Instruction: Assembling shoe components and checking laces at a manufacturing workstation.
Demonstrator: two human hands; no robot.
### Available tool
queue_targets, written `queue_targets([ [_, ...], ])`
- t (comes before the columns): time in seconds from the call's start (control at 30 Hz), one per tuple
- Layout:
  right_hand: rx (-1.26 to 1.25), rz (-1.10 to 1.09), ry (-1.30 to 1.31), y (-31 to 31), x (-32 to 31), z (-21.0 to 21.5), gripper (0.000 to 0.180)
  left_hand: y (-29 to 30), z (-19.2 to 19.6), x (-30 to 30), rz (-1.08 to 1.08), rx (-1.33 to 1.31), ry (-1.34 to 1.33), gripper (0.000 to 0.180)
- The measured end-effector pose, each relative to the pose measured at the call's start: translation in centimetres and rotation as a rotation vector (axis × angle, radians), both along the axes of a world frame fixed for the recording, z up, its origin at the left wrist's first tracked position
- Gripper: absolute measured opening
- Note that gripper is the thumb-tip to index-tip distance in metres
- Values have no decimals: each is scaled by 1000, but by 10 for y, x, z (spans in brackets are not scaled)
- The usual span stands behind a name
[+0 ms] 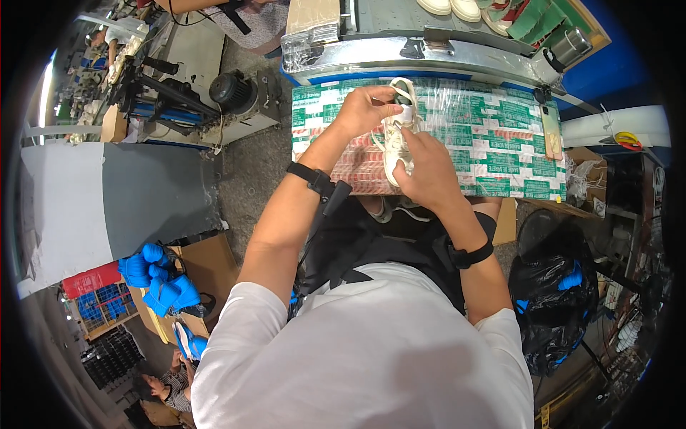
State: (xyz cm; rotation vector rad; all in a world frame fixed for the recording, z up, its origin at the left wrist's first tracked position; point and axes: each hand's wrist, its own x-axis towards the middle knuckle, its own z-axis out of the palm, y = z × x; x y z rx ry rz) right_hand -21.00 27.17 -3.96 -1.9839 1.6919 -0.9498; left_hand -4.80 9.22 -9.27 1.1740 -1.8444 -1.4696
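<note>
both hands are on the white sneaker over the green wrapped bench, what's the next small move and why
Probably draw the loose lace end snug with the right hand while the left hand steadies the heel. The white sneaker is held between both hands above the green-and-white wrapped bench, the left fingers at its collar, the right over its laced front, and white lace strands hang slack beside it.

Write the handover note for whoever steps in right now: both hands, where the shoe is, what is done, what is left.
Left hand: grips the heel end of the white shoe.
Right hand: holds the toe end, fingers at the laces.
Shoe: held above the green-and-white printed work surface, not resting on it.
Done: shoe picked up, both hands on it.
Left: the laces appear loose; whether lacing is finished cannot be told.
</note>
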Motion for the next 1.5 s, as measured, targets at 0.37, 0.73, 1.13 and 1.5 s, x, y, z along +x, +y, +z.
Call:
queue_targets([
  [0.37,42,22,81,-11,9,2,62,4,13,1,10,-22,-31,52],
  [0.73,317,50,-767,-12,-29,-8,49,-12,7,2,38,21,21,51],
  [1.13,248,89,-393,36,-43,-13,57,29,-7,-16,-3,-48,114,46],
  [1.5,119,-468,54,-33,-119,-98,70,103,-17,-52,441,-237,-248,118],
])
